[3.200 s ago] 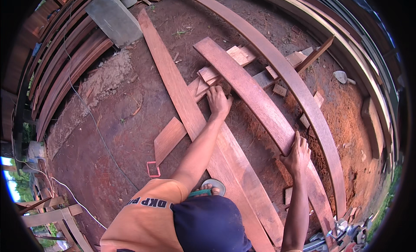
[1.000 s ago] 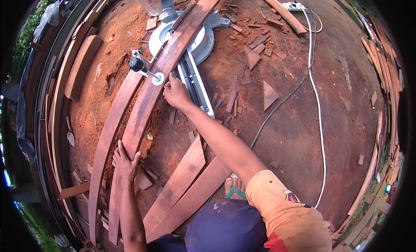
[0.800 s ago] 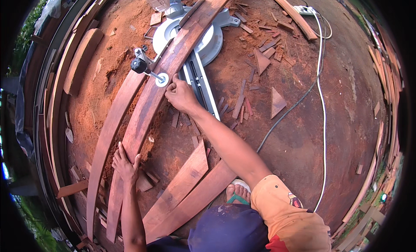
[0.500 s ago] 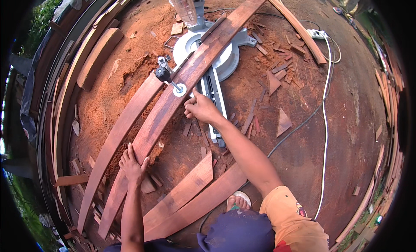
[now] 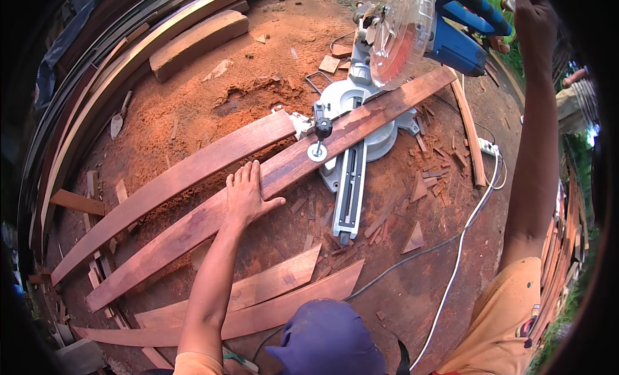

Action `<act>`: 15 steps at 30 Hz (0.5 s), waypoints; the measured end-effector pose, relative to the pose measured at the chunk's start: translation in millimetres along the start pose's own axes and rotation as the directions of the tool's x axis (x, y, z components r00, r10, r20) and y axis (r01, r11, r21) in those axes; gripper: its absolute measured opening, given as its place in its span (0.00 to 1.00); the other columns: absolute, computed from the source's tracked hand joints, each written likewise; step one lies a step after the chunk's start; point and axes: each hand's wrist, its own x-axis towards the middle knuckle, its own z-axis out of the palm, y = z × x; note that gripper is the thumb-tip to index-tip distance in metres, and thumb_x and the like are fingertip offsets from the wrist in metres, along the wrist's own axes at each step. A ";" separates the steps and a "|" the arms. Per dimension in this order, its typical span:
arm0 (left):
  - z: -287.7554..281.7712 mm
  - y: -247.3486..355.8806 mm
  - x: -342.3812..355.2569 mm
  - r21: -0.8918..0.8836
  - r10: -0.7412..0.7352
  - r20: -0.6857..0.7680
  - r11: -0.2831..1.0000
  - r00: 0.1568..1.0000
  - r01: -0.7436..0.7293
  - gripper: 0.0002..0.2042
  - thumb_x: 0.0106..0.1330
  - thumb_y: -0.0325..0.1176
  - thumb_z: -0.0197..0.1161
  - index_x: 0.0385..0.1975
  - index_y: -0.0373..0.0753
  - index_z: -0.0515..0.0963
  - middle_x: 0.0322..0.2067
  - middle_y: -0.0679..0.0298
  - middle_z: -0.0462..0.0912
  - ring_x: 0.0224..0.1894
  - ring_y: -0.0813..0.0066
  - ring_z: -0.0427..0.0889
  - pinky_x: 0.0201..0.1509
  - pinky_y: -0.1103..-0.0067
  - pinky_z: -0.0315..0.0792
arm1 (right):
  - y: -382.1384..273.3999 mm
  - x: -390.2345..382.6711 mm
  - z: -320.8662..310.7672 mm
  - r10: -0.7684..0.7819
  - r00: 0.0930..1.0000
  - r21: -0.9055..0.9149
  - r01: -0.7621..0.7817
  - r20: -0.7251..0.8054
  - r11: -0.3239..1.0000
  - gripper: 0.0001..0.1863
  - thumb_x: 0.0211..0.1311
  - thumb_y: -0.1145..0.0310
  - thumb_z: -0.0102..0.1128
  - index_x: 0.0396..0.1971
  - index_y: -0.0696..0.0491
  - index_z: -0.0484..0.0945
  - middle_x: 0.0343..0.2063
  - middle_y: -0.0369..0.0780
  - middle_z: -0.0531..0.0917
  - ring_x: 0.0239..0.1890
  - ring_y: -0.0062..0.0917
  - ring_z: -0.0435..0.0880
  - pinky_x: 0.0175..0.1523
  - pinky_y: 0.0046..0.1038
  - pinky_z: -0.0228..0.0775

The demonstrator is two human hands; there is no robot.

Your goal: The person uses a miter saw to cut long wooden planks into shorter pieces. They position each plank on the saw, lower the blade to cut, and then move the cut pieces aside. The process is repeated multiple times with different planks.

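My left hand [image 5: 244,194] lies with fingers stretched on a reddish-brown wooden plank [image 5: 284,172], its thumb out past the near edge. The plank rests slanted across the base [image 5: 380,143] of a mitre saw. A clamp [image 5: 322,127] with a black knob sets its round pad on the plank, just beyond my left fingers. Above the far part of the plank is the saw head, with a clear blade guard [image 5: 396,43] and a blue motor body [image 5: 458,49]. My right hand [image 5: 536,14] is raised at the upper right, near the dark rim; its fingers cannot be made out.
A curved plank [image 5: 174,172] lies beyond the clamped one. Two cut boards [image 5: 277,281] lie nearer me. Offcuts [image 5: 414,238], sawdust [image 5: 271,85] and a white cable [image 5: 459,259] cover parts of the ground. Timber is stacked left and right. Another person [image 5: 577,101] is at the upper right.
My right hand has left the plank beside the clamp and risen to the upper right. My left hand has shifted along the plank toward the clamp. The view has turned, bringing in the saw head.
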 end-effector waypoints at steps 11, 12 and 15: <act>9.4 71.9 106.1 -0.181 0.171 0.115 0.972 0.978 -0.149 0.63 0.41 0.61 0.80 0.74 0.28 0.56 0.64 0.43 0.73 0.66 0.48 0.74 0.68 0.60 0.72 | -66.1 -449.6 110.6 0.817 0.472 -0.340 -0.748 0.331 0.570 0.28 0.70 0.67 0.59 0.67 0.60 0.73 0.61 0.44 0.81 0.65 0.36 0.75 0.70 0.42 0.62; 7.8 71.5 108.5 -0.200 0.168 0.142 0.970 0.975 -0.138 0.63 0.41 0.60 0.80 0.74 0.28 0.56 0.64 0.43 0.74 0.66 0.48 0.75 0.67 0.60 0.72 | -64.1 -461.4 119.1 0.815 0.479 -0.424 -0.696 0.326 0.579 0.29 0.69 0.66 0.60 0.68 0.59 0.72 0.63 0.44 0.80 0.67 0.37 0.73 0.71 0.43 0.59; 7.8 69.3 111.8 -0.251 0.175 0.133 0.958 0.976 -0.138 0.62 0.40 0.57 0.79 0.74 0.28 0.55 0.60 0.45 0.76 0.62 0.49 0.77 0.64 0.63 0.75 | -60.7 -467.1 128.5 0.815 0.451 -0.572 -0.582 0.364 0.578 0.35 0.66 0.59 0.63 0.71 0.58 0.69 0.68 0.44 0.75 0.71 0.36 0.66 0.74 0.45 0.49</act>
